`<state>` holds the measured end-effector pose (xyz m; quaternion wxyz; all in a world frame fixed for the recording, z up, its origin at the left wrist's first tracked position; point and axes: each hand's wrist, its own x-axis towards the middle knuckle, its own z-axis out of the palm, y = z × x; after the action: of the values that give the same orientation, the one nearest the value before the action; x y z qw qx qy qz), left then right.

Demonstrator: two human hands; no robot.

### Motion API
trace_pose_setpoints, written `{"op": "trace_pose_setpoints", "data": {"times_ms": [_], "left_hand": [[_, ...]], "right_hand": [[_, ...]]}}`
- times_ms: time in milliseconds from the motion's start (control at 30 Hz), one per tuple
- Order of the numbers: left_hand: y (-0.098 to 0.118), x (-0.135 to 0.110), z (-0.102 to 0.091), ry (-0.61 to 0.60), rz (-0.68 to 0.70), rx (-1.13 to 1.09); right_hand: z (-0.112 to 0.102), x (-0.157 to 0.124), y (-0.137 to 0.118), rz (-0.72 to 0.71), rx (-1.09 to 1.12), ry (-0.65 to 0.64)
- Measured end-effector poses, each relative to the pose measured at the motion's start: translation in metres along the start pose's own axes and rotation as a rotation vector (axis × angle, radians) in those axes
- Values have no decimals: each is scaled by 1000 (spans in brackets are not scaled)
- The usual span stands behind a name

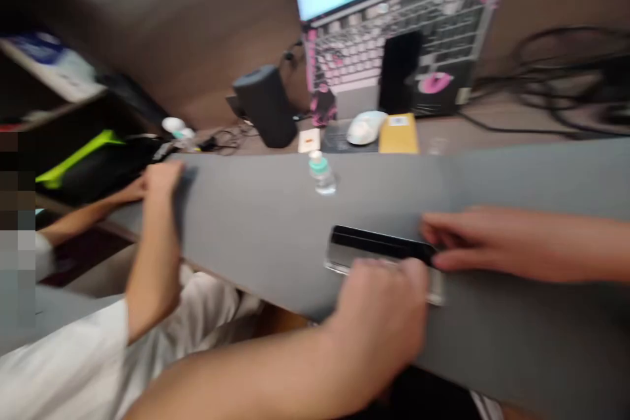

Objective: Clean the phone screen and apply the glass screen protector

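Note:
On the grey mat lies a flat, phone-sized slab (361,246), with a black band along its far side, a silvery face and a clear rim. My left hand (381,298) reaches over its near edge, fingers curled down onto it and partly hidden. At the slab's far right corner, my right hand (455,239) pinches with thumb and forefinger. Motion blur hides the exact contact and any thin film there. A small clear bottle (322,174) with a teal collar and white cap stands just beyond the slab.
A laptop (354,56) sits behind, a black phone (401,72) resting on its keyboard. Nearby are a white mouse (365,128), a yellow packet (398,134) and a dark speaker-like box (268,105). Cables (556,92) coil at right. Another person's forearm (155,243) rests at the mat's left edge.

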<state>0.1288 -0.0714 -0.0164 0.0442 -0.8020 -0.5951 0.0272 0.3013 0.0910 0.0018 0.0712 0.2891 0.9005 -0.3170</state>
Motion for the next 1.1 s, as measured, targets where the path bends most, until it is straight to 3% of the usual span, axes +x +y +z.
{"op": "trace_pose_setpoints", "data": {"times_ms": [100,233,433,633,700,767,867,1100], "left_hand": [[-21,-7,2,-45,-34,-57],[-31,0,6,-73,-12,-97],[0,8,2,1,51,-88],[26,5,16,184,69,8],[34,3,18,283,70,58],[38,0,15,302,67,90],[35,-6,7,126,110,75],[13,3,-5,-60,241,-42]], "right_hand": [[-12,3,-17,48,31,-165],[-15,1,-15,108,59,-220],[-17,-6,-15,37,80,-213],[3,2,16,24,182,-90],[4,6,19,34,181,-95],[1,7,15,36,154,-129],[-7,5,1,7,95,-170],[-15,1,-10,80,155,-233]]}}
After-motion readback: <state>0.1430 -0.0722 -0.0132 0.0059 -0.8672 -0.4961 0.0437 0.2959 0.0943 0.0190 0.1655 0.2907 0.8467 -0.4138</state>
